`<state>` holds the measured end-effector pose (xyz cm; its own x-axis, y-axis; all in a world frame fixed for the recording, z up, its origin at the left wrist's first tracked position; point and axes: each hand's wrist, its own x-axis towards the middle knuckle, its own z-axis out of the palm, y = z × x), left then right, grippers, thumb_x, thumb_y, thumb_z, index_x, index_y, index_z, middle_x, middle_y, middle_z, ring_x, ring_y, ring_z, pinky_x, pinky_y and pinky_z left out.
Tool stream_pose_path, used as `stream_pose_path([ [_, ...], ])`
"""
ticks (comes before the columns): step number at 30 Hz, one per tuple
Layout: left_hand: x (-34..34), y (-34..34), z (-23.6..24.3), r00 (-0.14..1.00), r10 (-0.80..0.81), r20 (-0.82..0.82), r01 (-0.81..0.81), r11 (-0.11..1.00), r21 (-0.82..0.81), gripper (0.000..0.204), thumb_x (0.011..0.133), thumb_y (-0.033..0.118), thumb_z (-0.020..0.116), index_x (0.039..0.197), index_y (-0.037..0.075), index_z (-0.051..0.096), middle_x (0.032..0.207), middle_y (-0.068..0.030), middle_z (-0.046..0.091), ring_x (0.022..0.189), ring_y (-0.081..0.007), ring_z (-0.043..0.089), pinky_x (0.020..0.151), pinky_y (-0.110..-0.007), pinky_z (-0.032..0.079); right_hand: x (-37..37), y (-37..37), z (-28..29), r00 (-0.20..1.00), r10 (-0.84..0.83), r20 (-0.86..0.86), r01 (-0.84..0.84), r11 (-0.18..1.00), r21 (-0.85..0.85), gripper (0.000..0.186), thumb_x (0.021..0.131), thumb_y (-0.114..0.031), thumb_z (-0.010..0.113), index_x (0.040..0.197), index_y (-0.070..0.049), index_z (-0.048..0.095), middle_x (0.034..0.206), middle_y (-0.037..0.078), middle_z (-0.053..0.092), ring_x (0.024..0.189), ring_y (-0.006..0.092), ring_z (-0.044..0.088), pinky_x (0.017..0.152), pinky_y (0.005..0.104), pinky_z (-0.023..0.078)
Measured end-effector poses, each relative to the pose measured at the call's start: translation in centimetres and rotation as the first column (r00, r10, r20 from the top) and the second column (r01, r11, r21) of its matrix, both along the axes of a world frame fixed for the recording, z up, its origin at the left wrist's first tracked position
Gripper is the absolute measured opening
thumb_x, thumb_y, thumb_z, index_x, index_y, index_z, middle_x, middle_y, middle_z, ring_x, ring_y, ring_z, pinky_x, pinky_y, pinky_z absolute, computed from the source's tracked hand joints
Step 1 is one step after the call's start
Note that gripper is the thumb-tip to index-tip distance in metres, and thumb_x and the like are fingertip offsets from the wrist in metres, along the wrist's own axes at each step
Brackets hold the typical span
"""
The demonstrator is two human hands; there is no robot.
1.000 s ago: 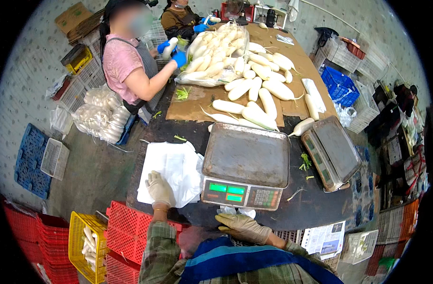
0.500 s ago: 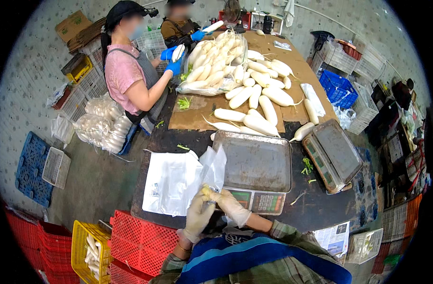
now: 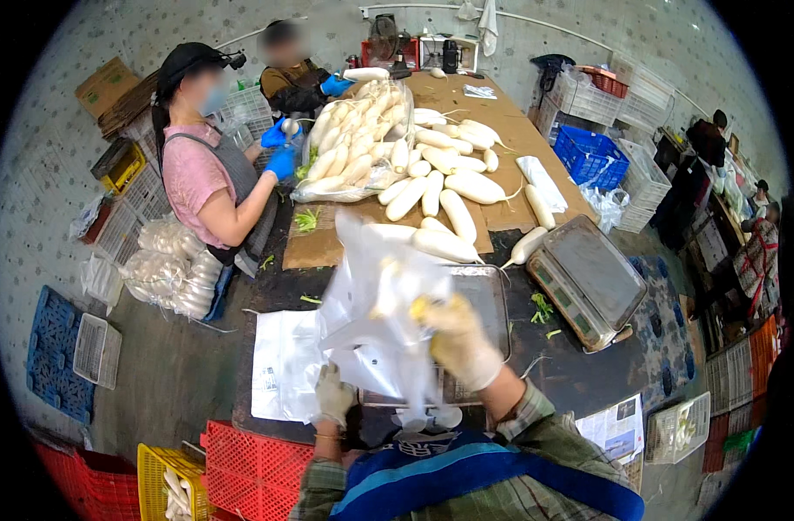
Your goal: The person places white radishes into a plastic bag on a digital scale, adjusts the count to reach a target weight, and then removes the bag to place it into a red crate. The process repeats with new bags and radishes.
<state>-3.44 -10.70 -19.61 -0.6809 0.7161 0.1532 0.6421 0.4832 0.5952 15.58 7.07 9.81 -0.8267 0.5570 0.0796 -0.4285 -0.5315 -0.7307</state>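
Bag of thin, translucent white plastic point(image 3: 379, 291) hangs spread and blurred above the near part of the table, hiding much of a weighing scale with a grey metal tray point(image 3: 492, 300). All clock directions run from this bag, with twelve at the far end of the table. The right hand, in a pale glove point(image 3: 468, 346), is at four o'clock, its fingers closed on the bag's edge. The left hand, in a pale glove point(image 3: 334, 398), is at seven, beside the bag's lower part; whether it grips anything cannot be told. At eight o'clock lie flat white plastic bags point(image 3: 280, 369) on the black tabletop point(image 3: 579, 373).

At one o'clock, long white radishes point(image 3: 475, 187) lie loose on brown cardboard sheeting point(image 3: 505, 117); toward twelve, a large clear plastic sack point(image 3: 358, 143) bulges with more. A second scale with a dark rectangular tray point(image 3: 588, 278) stands at three, green leaf scraps point(image 3: 543, 306) just beside it. A co-worker in a pink top and grey apron point(image 3: 201, 178), wearing blue gloves, stands at ten; another in brown point(image 3: 284, 82) is at eleven. A red perforated plastic crate point(image 3: 253, 469) is at seven, and a blue plastic crate point(image 3: 588, 156) at two.
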Motion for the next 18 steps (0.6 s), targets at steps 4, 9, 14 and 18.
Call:
stream_pose_path([
  [4,-3.2,0.3,2.8,0.827,-0.030,0.562,-0.158,0.946,0.284,0.043,0.095,0.032,0.054,0.121,-0.001,0.063,0.116,-0.0169,0.067,0.107,-0.0334,0.063,0.094,-0.038,0.049,3.3,2.1,4.4,0.995,-0.069,-0.071,0.078,0.987,0.141,0.049,0.089,-0.025,0.064,0.131,-0.002,0.052,0.118,0.006,0.064,0.106,0.0174,0.061,0.091,0.0329,0.049],
  [9,1.7,2.2,18.0,0.204,-0.570,0.796,-0.346,0.719,0.603,0.080,0.097,0.062,0.042,0.141,-0.004,0.042,0.132,-0.0150,0.056,0.126,-0.0270,0.051,0.107,-0.037,0.040,2.8,5.3,-2.5,0.983,-0.099,0.152,0.095,0.995,0.036,0.050,0.088,-0.022,0.067,0.131,-0.002,0.052,0.115,0.005,0.064,0.105,0.0161,0.062,0.091,0.0317,0.050],
  [14,3.5,3.0,20.0,0.266,-0.611,0.746,-0.144,0.740,0.657,0.061,0.096,0.047,0.055,0.129,-0.003,0.054,0.110,-0.0109,0.063,0.101,-0.0189,0.059,0.086,-0.031,0.048,2.0,8.9,-9.3,0.929,-0.006,0.370,-0.051,0.989,0.142,0.052,0.090,-0.023,0.069,0.133,0.000,0.053,0.119,0.007,0.064,0.106,0.0137,0.061,0.090,0.0289,0.050],
  [18,3.5,4.0,16.7,0.693,-0.051,0.719,-0.246,0.921,0.302,0.015,0.088,0.012,0.070,0.086,-0.002,0.069,0.068,0.0014,0.062,0.055,-0.0048,0.051,0.048,-0.020,0.039,2.1,10.2,-10.7,0.752,-0.376,0.542,0.119,0.886,0.449,0.054,0.092,-0.026,0.068,0.136,0.000,0.052,0.122,0.008,0.064,0.110,0.0117,0.059,0.083,0.0236,0.048],
])
